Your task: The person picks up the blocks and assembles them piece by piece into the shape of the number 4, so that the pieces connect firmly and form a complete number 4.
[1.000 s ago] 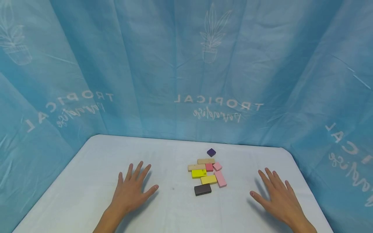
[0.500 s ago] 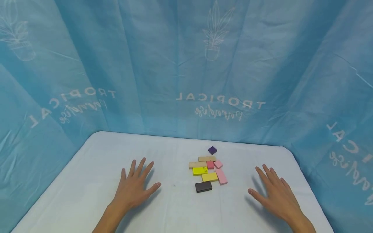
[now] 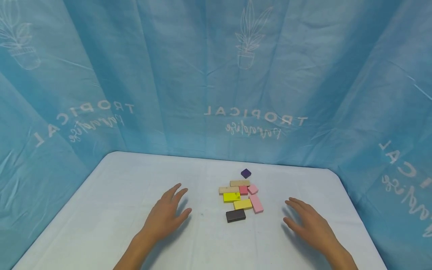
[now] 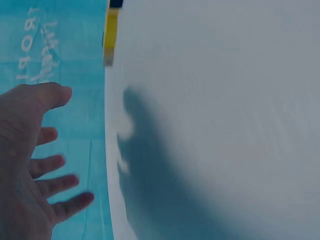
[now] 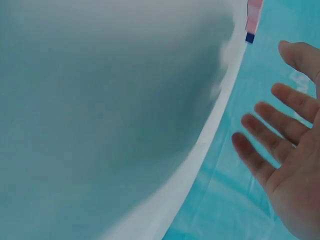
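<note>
A cluster of small flat blocks lies on the white table between the hands. Nearest the person is a black block (image 3: 235,215); behind it come a yellow block (image 3: 242,204) and a bright yellow block (image 3: 231,197). A long pink block (image 3: 256,203), a small pink block (image 3: 252,189) and a red block (image 3: 243,190) sit to the right. Two tan blocks (image 3: 240,183) are farther back, with a dark purple block (image 3: 246,173) beyond. My left hand (image 3: 163,217) hovers left of the blocks, holding nothing. To their right, my right hand (image 3: 310,227) hovers with nothing in it.
A white cloth covers the table (image 3: 111,202), whose far edge meets a blue curtain (image 3: 182,75) printed with plants and lettering. The curtain also runs along the left and right sides. Both hands cast shadows on the cloth.
Both hands have turned and moved inward toward the blocks, their fingers closer together than before. The blocks lie as they did; the head view has tipped slightly.
</note>
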{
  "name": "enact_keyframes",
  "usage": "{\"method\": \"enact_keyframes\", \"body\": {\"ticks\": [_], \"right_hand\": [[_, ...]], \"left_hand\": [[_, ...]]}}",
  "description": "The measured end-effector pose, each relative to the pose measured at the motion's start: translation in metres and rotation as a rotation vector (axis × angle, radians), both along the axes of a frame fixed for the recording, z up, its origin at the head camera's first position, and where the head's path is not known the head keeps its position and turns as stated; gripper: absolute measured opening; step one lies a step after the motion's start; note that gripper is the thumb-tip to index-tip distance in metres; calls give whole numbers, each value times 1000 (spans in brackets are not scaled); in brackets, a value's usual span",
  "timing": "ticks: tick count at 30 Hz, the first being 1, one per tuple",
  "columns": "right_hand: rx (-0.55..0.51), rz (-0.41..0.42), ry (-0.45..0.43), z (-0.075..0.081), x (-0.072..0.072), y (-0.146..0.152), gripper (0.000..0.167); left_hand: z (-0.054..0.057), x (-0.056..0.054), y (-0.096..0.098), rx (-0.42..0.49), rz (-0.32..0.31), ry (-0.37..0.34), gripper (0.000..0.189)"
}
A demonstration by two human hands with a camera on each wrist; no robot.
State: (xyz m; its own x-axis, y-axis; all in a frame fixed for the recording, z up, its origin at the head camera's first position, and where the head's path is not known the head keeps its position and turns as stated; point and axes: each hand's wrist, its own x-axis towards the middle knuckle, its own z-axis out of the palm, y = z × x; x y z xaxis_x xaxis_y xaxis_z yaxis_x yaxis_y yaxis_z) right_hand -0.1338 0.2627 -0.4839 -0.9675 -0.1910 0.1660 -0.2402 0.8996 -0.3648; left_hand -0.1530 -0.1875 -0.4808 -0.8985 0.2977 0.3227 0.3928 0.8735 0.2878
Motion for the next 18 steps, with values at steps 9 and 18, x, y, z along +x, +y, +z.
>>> {"method": "enact_keyframes", "body": {"ticks": [9, 18], "right_hand": [[-23, 49, -35, 0, -15, -33, 48], [-23, 57, -88, -1, -30, -53, 45]], "left_hand": [[5, -6, 51, -36, -125, -163, 48], [4, -14, 79, -60, -301, -230, 43]]}}
